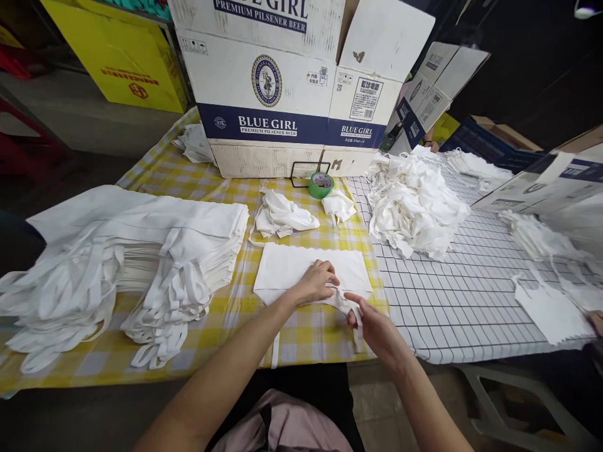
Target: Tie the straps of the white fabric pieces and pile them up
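A white camisole lies flat in front of me on the yellow checked cloth, its straight hem away from me and its straps toward me. My left hand rests on it with curled fingers, gripping the fabric near the neckline. Beside it, my right hand has a strap between thumb and fingers at the camisole's right side. The other strap hangs down near the table edge. To the left is a thick stack of white camisoles, their straps bunched toward me.
Two crumpled white garments and a green tape roll lie beyond the camisole. A large beer carton stands behind them. At right, a heap of white garments covers part of a grid cloth. Another person's hand shows at far right.
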Demonstrator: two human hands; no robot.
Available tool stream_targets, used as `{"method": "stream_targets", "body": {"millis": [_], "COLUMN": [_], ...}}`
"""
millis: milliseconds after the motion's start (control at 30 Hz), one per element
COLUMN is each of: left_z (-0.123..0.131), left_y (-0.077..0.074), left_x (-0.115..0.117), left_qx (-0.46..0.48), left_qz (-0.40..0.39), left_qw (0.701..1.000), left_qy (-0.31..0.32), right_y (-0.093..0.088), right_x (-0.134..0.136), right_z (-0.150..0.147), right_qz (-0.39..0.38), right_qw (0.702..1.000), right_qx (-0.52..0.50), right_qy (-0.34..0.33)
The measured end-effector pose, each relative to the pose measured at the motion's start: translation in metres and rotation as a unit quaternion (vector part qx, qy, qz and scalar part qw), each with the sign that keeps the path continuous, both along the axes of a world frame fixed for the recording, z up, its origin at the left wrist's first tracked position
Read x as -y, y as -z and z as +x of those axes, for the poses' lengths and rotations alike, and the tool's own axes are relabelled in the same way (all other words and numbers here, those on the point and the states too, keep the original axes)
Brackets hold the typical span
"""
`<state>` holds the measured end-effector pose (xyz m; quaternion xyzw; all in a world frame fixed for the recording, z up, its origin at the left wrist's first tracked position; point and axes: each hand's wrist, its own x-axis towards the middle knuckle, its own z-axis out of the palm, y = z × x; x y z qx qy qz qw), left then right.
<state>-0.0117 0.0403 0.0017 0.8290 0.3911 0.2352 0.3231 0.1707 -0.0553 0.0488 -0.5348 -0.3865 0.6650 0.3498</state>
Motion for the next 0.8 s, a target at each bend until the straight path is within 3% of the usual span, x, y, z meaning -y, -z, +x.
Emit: {"method": "stream_targets", "body": {"millis": [100, 233, 400, 500, 633, 800], "left_z": [-0.007, -0.014, -0.029, -0.050, -0.088, -0.117], "left_y": [-0.005, -0.015, -0.031, -0.037, -0.032, -0.014], "left_x": [0.002, 0.007, 0.009, 0.009, 0.022, 0.053], "left_qx": [-0.009, -0.016, 0.047, 0.086, 0.024, -0.119], "left_qz": [-0.009, -0.038, -0.123, -0.165, -0.099, -0.023], "left_qw": [0.999, 0.998, 0.987, 0.981, 0.994, 0.992], "left_qy": [0.032, 0.057, 0.091, 0.058, -0.045, -0.037], "right_y": [-0.005, 0.004, 0.035, 0.058, 0.075, 0.083], "right_x": [0.028, 0.071, 0.113, 0.134, 0.145, 0.120], "right_z": [0.016, 0.033, 0.041, 0.038, -0.005, -0.101], "right_qz": [0.002, -0.009, -0.044, -0.111, -0.193, -0.133], "right_qw": [0.997, 0.991, 0.981, 0.965, 0.975, 0.988], "right_qx": [0.067, 0.123, -0.007, -0.030, -0.017, -0.080], "right_qy": [0.029, 0.047, 0.187, 0.234, 0.111, -0.028]}}
